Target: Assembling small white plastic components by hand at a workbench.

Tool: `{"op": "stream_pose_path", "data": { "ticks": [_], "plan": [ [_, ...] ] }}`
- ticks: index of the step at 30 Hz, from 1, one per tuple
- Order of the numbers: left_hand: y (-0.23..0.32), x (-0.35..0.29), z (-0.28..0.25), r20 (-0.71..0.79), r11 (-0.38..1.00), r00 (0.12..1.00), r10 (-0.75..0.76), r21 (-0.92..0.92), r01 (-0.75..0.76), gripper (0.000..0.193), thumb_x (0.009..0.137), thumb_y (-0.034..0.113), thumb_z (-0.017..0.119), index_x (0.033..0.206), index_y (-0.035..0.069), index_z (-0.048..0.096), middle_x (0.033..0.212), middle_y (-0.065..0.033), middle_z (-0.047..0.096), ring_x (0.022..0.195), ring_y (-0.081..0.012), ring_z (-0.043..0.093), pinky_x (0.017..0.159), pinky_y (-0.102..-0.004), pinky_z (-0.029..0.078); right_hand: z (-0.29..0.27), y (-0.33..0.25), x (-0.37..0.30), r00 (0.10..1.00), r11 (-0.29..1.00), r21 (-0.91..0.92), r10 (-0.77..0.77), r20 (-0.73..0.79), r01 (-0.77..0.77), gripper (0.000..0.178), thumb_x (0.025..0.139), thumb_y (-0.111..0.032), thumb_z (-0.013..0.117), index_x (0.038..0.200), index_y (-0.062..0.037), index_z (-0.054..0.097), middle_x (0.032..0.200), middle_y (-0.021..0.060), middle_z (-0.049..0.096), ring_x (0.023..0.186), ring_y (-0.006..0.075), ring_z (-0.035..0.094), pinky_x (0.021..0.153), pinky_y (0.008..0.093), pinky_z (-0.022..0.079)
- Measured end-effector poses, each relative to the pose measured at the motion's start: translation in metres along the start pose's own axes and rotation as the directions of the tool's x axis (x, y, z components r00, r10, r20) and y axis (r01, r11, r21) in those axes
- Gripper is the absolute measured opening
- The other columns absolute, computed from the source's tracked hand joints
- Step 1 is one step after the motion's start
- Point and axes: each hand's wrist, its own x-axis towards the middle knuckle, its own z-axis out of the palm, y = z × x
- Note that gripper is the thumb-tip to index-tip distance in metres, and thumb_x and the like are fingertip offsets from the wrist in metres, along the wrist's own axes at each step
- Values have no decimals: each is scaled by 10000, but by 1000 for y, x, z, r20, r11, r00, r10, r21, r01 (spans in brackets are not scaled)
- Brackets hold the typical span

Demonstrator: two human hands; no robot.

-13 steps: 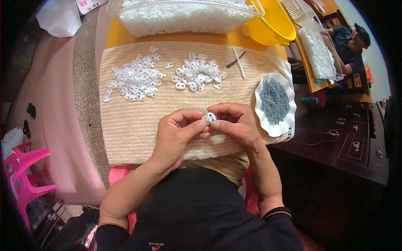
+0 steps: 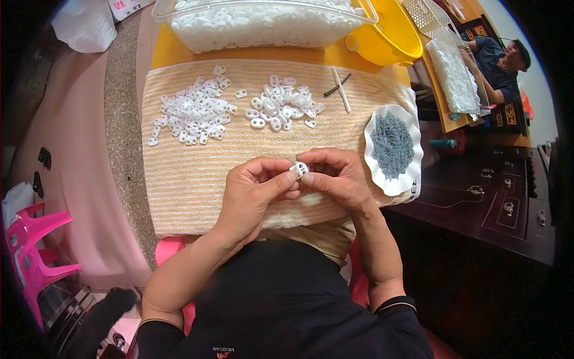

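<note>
Over the towel's near middle, my left hand [image 2: 256, 184] and my right hand [image 2: 336, 177] meet at the fingertips. Between their thumbs and fingers is a small white plastic two-hole cord lock [image 2: 302, 169], its holed face partly covered. Farther off on the towel lie two heaps of loose white plastic parts. The left heap [image 2: 194, 112] has small squarish pieces with holes. Rounder oval shells with two holes make up the middle heap [image 2: 281, 105]. To the right of my hands, a white wavy-edged dish [image 2: 375, 173] holds many thin grey metal pieces, perhaps springs [image 2: 391, 145].
A clear bin [image 2: 263, 48] of white parts stands at the back beside a yellow basin [image 2: 388, 36]. One white and one black stick [image 2: 342, 90] lie crossed on the striped towel [image 2: 185, 191]. Another person [image 2: 493, 66] sits far right. A pink stool [image 2: 36, 239] stands left.
My fingers have pressed the white parts closer together, while both hands hardly shift. At lower left a black furry shape has moved. The other person's head has lowered slightly.
</note>
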Motion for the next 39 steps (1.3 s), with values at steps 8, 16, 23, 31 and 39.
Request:
{"op": "stream_pose_path", "data": {
  "ticks": [8,16,23,31,39],
  "plan": [
    [-1,3,-4,21,1000,1000,-17,-17,18,165,856,49,676,1000,-24,640,885,-91,674,757,-127,652,707,-243,560,-3,2,0,1000,1000,3,-16,9,16,295,845,1,662,1131,48,608,1017,120,667,923,177,650,833,294,526],
    [0,-5,-6,36,1000,999,9,11,-9,121,850,27,669,959,-14,638,879,-99,667,751,-145,646,697,-278,574,13,-6,-2,996,957,-288,-53,-65,32,292,790,22,689,1077,40,643,1002,98,664,883,164,640,805,273,509],
    [1,-4,1,161,996,986,-40,-74,52,129,845,58,682,946,-2,628,849,-55,649,747,-107,623,663,-218,528,9,0,-10,981,953,-279,-152,-118,114,234,790,-108,653,981,29,662,888,54,655,780,159,622,708,258,489],
    [-1,-1,-4,205,994,973,105,-27,-102,173,810,123,727,868,7,611,813,-41,628,760,-94,584,674,-233,482,-3,12,-3,951,873,-415,-303,-53,255,227,774,-117,701,935,29,635,836,-17,566,777,87,517,692,213,402],
    [0,-3,-6,269,989,952,148,-66,-135,153,777,82,725,810,-16,613,786,-54,628,716,-119,606,653,-244,521,-5,24,-3,946,913,-265,-325,-13,310,231,809,-113,719,992,-6,626,892,-2,534,796,87,494,715,204,381]
  ]
}}
